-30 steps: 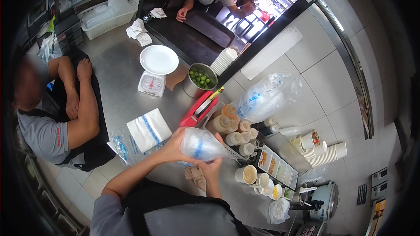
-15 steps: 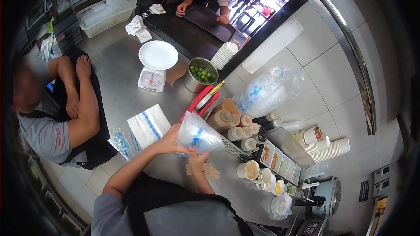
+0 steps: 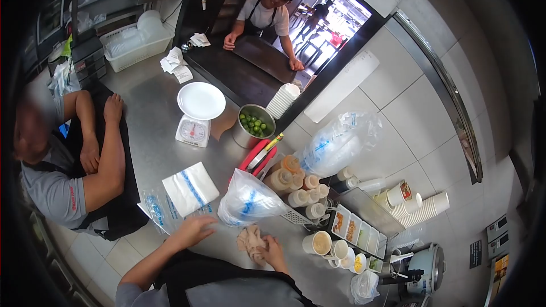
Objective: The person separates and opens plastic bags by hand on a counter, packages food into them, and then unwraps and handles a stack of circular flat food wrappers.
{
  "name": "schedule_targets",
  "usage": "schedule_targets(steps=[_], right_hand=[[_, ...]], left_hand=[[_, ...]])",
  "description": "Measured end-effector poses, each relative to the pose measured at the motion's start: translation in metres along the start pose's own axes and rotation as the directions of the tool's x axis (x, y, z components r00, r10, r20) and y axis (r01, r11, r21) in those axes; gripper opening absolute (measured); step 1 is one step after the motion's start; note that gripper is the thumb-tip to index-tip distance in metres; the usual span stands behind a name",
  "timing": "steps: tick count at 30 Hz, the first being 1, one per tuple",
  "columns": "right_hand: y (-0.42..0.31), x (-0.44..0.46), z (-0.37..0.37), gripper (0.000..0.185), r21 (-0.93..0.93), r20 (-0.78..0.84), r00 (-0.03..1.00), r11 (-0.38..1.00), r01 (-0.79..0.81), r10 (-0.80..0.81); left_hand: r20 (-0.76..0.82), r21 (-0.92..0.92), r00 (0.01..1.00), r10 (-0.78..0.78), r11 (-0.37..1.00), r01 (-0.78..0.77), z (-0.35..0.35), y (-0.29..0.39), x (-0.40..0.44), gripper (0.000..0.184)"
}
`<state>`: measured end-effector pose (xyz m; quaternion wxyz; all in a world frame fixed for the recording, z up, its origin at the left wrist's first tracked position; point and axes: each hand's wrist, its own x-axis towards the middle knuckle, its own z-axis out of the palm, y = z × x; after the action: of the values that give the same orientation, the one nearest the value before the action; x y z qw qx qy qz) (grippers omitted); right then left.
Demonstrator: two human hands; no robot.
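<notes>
Leaving the plastic bag (image 3: 248,200), my left hand (image 3: 192,232) is hovering empty, fingers loose; my right hand (image 3: 275,254) is touching the cloth (image 3: 249,244), whether gripping I cannot tell.

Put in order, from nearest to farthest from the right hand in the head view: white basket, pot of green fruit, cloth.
From the right hand:
1. Cloth, immediately to its left.
2. Pot of green fruit, farther ahead.
3. White basket, at the far left.

Counter (image 3: 151,139): passable centre-left, between scale (image 3: 192,132) and pack (image 3: 190,189).
Bag (image 3: 249,199): blocks lower centre.
Bottles (image 3: 297,183): block right of centre.
</notes>
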<state>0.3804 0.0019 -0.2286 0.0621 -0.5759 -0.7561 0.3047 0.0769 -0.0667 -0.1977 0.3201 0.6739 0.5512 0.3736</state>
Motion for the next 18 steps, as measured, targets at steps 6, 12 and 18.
schedule_targets(steps=[6, 12, 18], right_hand=[[-0.096, -0.007, 0.011, 0.017, 0.865, 0.059, 0.942, 0.488, 0.116, -0.329], [-0.068, 0.001, -0.033, 0.022, 0.787, 0.192, 0.912, 0.612, 0.078, -0.363], [-0.030, -0.003, -0.062, 0.042, -0.031, -0.129, 0.961, 0.970, 0.242, -0.244]], left_hand=[[0.114, -0.238, 0.987, -0.112, 0.962, 0.137, 0.026, 0.038, 0.001, 0.031], [0.142, -0.064, 0.984, -0.110, 0.991, 0.120, -0.025, 0.030, 0.016, 0.022], [-0.254, 0.662, 0.962, 0.103, 0.743, 0.095, -0.053, -0.041, 0.031, 0.050]])
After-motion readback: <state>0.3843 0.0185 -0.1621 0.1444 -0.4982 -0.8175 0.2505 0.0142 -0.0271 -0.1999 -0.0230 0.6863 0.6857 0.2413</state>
